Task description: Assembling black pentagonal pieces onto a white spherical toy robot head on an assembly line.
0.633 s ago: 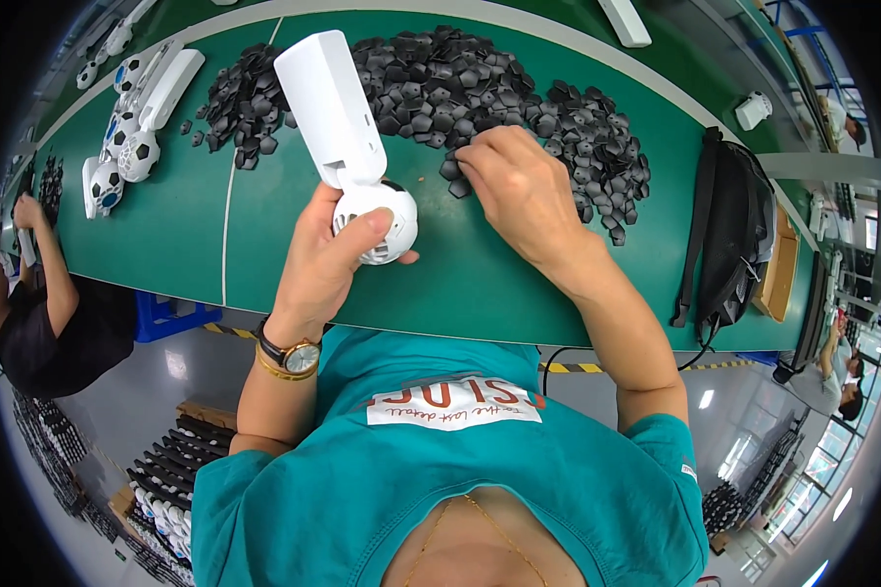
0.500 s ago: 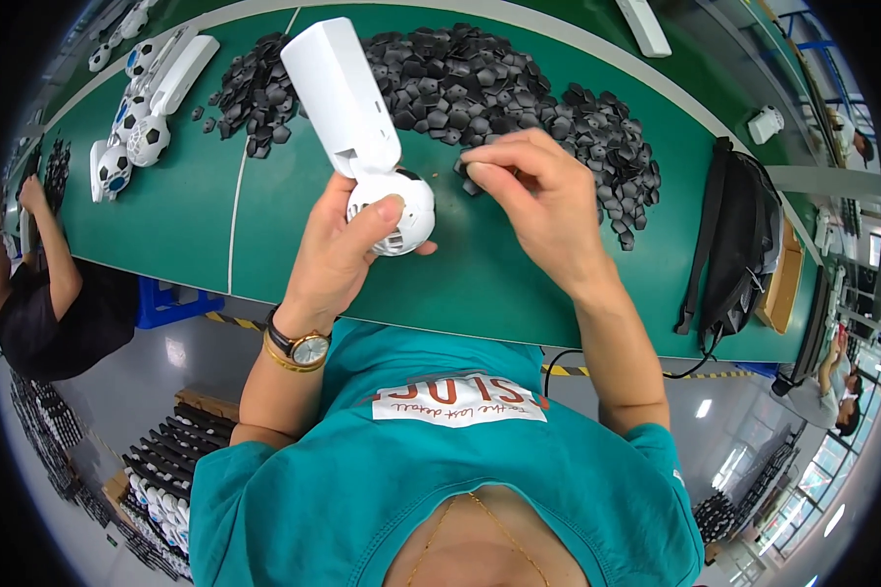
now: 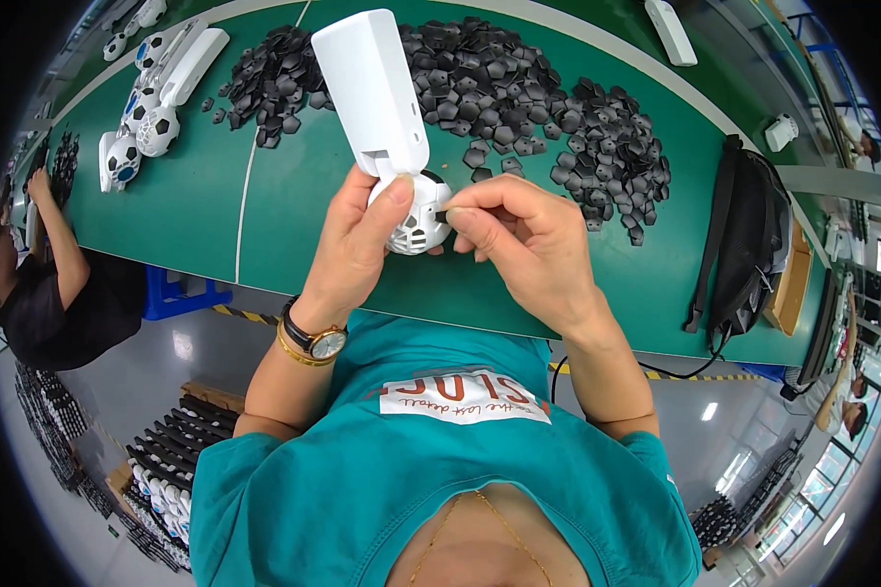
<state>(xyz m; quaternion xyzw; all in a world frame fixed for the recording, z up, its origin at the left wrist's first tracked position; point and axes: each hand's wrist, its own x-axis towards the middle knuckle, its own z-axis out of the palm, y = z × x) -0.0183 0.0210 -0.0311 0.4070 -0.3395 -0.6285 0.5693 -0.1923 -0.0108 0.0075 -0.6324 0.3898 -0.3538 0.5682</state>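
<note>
My left hand (image 3: 364, 223) is closed around the round, ball-patterned end of a white plastic housing (image 3: 370, 88), whose long box-shaped body points away from me. Between thumb and forefinger, my right hand (image 3: 524, 240) pinches a small black pentagon piece (image 3: 441, 216) against the right side of the ball. Much of that piece is covered by my fingertips. Just beyond my right hand, a few loose pieces lie in front of a large heap of black pentagon pieces (image 3: 480, 73) on the green table (image 3: 303, 220).
Finished-looking white housings with football-patterned balls (image 3: 157, 130) lie at the far left. A black bag (image 3: 744, 240) rests at the right beside a cardboard box (image 3: 791, 279). Another person (image 3: 64, 269) works at the left, near a blue stool (image 3: 181, 293).
My right hand has moved left and nearer, from the edge of the heap to the ball, bringing a black piece against it. The housing has shifted slightly right.
</note>
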